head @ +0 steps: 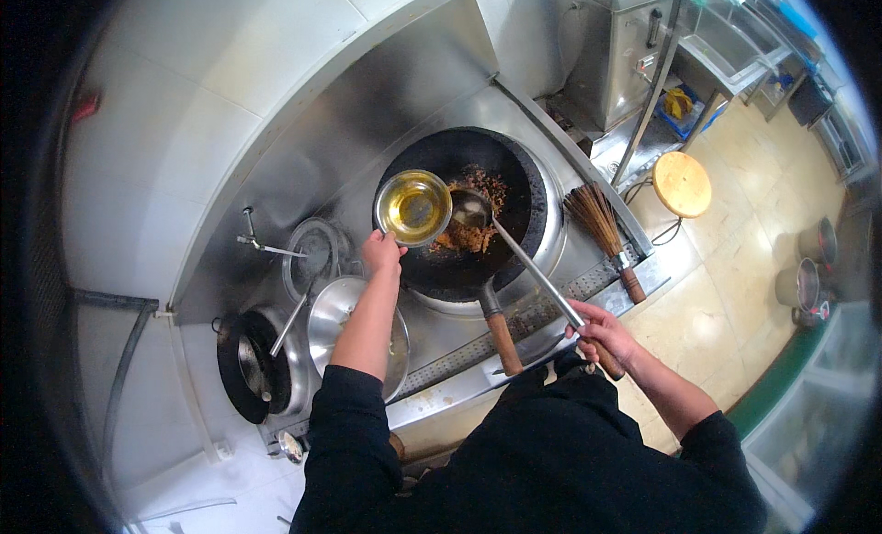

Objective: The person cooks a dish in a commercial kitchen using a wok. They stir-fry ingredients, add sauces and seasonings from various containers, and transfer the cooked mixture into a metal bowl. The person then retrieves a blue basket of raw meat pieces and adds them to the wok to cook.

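Note:
My left hand (384, 253) grips the near rim of a round metal bowl (415, 207), held over the left side of a black wok (506, 258). Yellow, oily-looking liquid shows in the bowl. With my right hand (601, 333) I hold a long-handled wok ladle (534, 269) by its wooden grip. The ladle's head rests down among browned, crumbly food (468, 239) in the wok. That wok sits on the steel range, its wooden handle (505, 344) pointing towards me. Part of the food is hidden behind the bowl and ladle.
A bamboo wok brush (606, 234) lies right of the wok. On the left are a large steel bowl (331, 320), a water-filled container (310, 251) beneath a tap (251, 239), and a second black wok (234, 396). A stool with a round wooden top (682, 185) stands beyond the range.

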`<state>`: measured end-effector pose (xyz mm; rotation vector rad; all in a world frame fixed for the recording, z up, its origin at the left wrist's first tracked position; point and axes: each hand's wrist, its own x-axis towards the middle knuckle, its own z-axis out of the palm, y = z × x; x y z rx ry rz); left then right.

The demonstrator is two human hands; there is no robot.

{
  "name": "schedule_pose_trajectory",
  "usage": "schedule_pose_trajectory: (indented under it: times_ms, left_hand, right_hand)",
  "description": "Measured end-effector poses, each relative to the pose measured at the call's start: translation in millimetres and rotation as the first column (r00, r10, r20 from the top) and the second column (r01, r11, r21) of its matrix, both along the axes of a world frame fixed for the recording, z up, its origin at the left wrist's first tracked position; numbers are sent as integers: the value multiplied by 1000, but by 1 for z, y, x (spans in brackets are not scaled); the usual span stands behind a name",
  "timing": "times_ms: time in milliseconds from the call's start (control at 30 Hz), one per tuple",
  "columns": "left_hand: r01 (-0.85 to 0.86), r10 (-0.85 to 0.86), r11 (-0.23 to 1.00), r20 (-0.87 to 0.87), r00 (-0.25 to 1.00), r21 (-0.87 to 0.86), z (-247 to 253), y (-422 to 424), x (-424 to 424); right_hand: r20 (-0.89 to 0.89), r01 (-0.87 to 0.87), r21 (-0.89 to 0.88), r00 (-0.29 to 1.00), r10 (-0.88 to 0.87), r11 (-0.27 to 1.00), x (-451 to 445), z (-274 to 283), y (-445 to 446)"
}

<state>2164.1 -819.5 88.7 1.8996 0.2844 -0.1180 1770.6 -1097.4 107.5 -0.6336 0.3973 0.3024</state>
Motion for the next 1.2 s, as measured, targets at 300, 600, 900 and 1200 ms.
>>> schedule_pose_trajectory:
  times_ms: [300,600,900,1200]
  left_hand:
    - [-291,308,922,26,951,-255,-10,7,9]
    - [-406,430,667,-122,895,-625,24,145,-112]
    - [-715,810,498,-31,586,-491,30,340,-354]
    - [-887,996,37,-57,72,-459,19,470,-521]
  right_hand:
    - [-109,-296,-850,908,404,436,-9,58,-23]
    - [-234,-66,-921,882,409,-385,57,-6,-23]
    - [-138,-16,-979,784,605,-202,73,16,-37]
    - [-16,80,-989,775,632,-123,76,-72,-6]
